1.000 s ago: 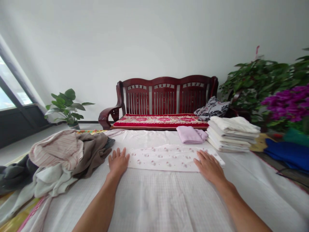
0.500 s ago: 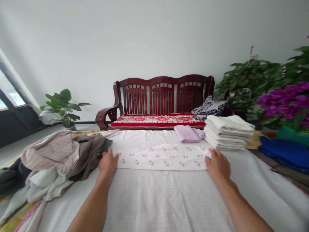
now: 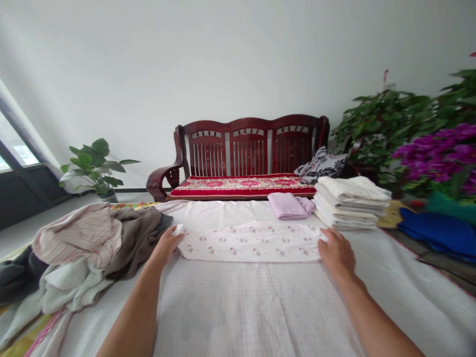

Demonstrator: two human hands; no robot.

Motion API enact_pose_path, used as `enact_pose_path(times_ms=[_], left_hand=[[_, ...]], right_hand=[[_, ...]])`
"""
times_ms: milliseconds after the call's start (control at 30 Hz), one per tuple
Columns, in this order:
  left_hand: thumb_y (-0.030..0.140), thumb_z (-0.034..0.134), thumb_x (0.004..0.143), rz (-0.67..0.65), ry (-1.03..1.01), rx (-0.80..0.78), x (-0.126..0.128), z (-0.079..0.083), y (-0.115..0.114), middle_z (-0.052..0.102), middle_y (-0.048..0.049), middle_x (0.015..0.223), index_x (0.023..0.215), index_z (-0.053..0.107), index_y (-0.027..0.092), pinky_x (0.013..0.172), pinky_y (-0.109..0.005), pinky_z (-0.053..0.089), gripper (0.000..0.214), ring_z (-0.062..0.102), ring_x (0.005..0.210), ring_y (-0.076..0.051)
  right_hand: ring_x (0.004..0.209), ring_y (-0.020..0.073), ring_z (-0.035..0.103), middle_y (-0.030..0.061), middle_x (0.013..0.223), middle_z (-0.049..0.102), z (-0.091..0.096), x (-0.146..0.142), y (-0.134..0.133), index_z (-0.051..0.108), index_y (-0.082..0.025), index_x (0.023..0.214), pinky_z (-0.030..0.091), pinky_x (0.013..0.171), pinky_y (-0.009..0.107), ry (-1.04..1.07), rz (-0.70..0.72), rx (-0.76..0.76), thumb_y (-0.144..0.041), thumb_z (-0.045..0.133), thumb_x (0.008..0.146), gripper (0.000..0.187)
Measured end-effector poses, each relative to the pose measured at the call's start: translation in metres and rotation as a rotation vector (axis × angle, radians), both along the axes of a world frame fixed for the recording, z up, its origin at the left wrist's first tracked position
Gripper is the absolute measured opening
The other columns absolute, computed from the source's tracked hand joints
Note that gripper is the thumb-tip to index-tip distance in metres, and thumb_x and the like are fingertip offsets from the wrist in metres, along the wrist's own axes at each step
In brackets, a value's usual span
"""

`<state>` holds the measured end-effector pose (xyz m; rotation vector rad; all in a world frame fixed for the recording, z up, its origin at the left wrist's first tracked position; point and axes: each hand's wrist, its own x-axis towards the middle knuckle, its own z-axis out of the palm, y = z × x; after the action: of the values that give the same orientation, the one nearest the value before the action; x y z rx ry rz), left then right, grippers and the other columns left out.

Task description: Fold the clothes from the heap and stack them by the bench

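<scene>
A white cloth garment with a small red-and-grey print (image 3: 249,243) lies folded into a long flat strip across the white sheet (image 3: 241,307). My left hand (image 3: 169,244) pinches its left end, thumb toward the cloth. At the opposite end, my right hand (image 3: 337,252) grips the right edge. Just beyond the strip sits a folded lilac cloth (image 3: 290,206). To its right stands a stack of folded white and cream cloths (image 3: 349,203). Whether the strip is a shirt or trousers I cannot tell.
Crumpled clothes (image 3: 92,238), striped pink, brown and pale grey, are heaped at the left. Blue fabric (image 3: 435,233) lies by the right edge. Behind are a wooden sofa (image 3: 249,148) with a patterned cushion (image 3: 322,165), a potted plant (image 3: 92,166) and purple flowers (image 3: 442,153).
My left hand has shifted slightly and now grasps the strip's left end, which is lifted and bunched a little. My right hand's fingers have drawn in at the right end.
</scene>
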<state>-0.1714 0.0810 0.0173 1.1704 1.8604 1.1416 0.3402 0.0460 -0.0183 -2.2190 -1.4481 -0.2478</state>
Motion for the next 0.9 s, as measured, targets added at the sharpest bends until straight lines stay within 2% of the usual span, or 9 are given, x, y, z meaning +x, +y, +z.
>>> enact_pose_path(times_ms=[100, 200, 367, 467, 533, 600, 700, 800, 900], left_hand=[[0.025, 0.062, 0.078, -0.051, -0.084, 0.013, 0.029, 0.018, -0.006, 0.068, -0.0085, 0.106, 0.142, 0.047, 0.02, 0.053, -0.02, 0.044, 0.066, 0.065, 0.073, -0.016], [0.027, 0.065, 0.079, -0.111, -0.132, 0.023, 0.062, 0.025, -0.01, 0.064, -0.0105, 0.114, 0.148, 0.04, 0.021, 0.05, -0.018, 0.042, 0.074, 0.062, 0.07, -0.012], [0.037, 0.07, 0.08, -0.214, -0.232, 0.075, 0.106, 0.011, -0.016, 0.061, -0.0109, 0.116, 0.152, 0.032, 0.023, 0.044, -0.018, 0.039, 0.083, 0.057, 0.058, -0.008], [0.044, 0.067, 0.083, -0.333, -0.313, 0.106, 0.114, 0.0, -0.014, 0.064, -0.0128, 0.114, 0.153, 0.028, 0.019, 0.047, -0.021, 0.045, 0.083, 0.063, 0.06, -0.011], [0.045, 0.062, 0.086, -0.332, -0.304, 0.159, 0.11, -0.006, -0.008, 0.067, -0.0137, 0.113, 0.15, 0.033, 0.016, 0.052, -0.023, 0.049, 0.076, 0.067, 0.068, -0.014], [0.041, 0.056, 0.088, -0.263, -0.182, 0.254, 0.1, -0.013, -0.002, 0.07, -0.0132, 0.111, 0.141, 0.046, 0.014, 0.063, -0.027, 0.055, 0.06, 0.07, 0.078, -0.017], [0.032, 0.046, 0.092, -0.244, 0.177, 0.362, 0.087, -0.024, 0.002, 0.072, -0.0117, 0.112, 0.125, 0.062, 0.016, 0.09, -0.036, 0.054, 0.04, 0.069, 0.101, -0.022], [0.032, 0.046, 0.093, -0.422, 0.602, 0.349, 0.085, -0.036, -0.006, 0.062, -0.012, 0.136, 0.131, 0.061, 0.018, 0.112, -0.045, 0.038, 0.042, 0.051, 0.133, -0.028], [0.039, 0.049, 0.094, -0.554, 0.907, 0.271, 0.092, -0.044, -0.018, 0.04, -0.0137, 0.156, 0.144, 0.049, 0.019, 0.117, -0.056, 0.026, 0.054, 0.027, 0.147, -0.036]], right_hand=[[0.12, 0.0294, 0.057, 0.0123, 0.137, 0.059, -0.003, 0.003, 0.003, 0.065, -0.016, 0.127, 0.046, 0.1, 0.041, 0.028, 0.004, 0.024, -0.022, 0.045, 0.088, 0.044], [0.121, 0.0295, 0.057, 0.0131, 0.136, 0.059, -0.007, 0.007, 0.006, 0.066, -0.016, 0.125, 0.046, 0.101, 0.041, 0.061, 0.014, 0.036, -0.022, 0.045, 0.088, 0.043], [0.12, 0.0281, 0.057, 0.0133, 0.134, 0.06, -0.015, 0.011, 0.008, 0.069, -0.017, 0.119, 0.046, 0.102, 0.039, 0.086, 0.035, 0.076, -0.021, 0.046, 0.087, 0.04], [0.12, 0.0268, 0.058, 0.0123, 0.133, 0.061, -0.016, 0.011, 0.008, 0.07, -0.017, 0.117, 0.045, 0.103, 0.037, 0.079, 0.039, 0.1, -0.02, 0.047, 0.087, 0.039], [0.12, 0.0263, 0.058, 0.0119, 0.133, 0.061, -0.015, 0.011, 0.008, 0.07, -0.017, 0.117, 0.045, 0.103, 0.036, 0.08, 0.038, 0.098, -0.02, 0.047, 0.087, 0.039], [0.12, 0.0263, 0.058, 0.0124, 0.133, 0.061, -0.014, 0.01, 0.007, 0.07, -0.016, 0.118, 0.045, 0.103, 0.036, 0.082, 0.038, 0.084, -0.02, 0.047, 0.087, 0.039], [0.12, 0.0271, 0.058, 0.0134, 0.135, 0.06, -0.01, 0.009, 0.006, 0.069, -0.016, 0.12, 0.045, 0.103, 0.037, 0.08, 0.037, 0.06, -0.019, 0.046, 0.087, 0.04], [0.122, 0.0283, 0.057, 0.0143, 0.137, 0.058, -0.007, 0.006, 0.005, 0.068, -0.015, 0.122, 0.044, 0.104, 0.038, 0.073, 0.036, 0.03, -0.019, 0.046, 0.087, 0.041], [0.121, 0.0293, 0.057, 0.0146, 0.138, 0.058, -0.004, 0.003, 0.003, 0.066, -0.015, 0.124, 0.045, 0.102, 0.04, 0.063, 0.027, 0.003, -0.02, 0.046, 0.087, 0.042]])
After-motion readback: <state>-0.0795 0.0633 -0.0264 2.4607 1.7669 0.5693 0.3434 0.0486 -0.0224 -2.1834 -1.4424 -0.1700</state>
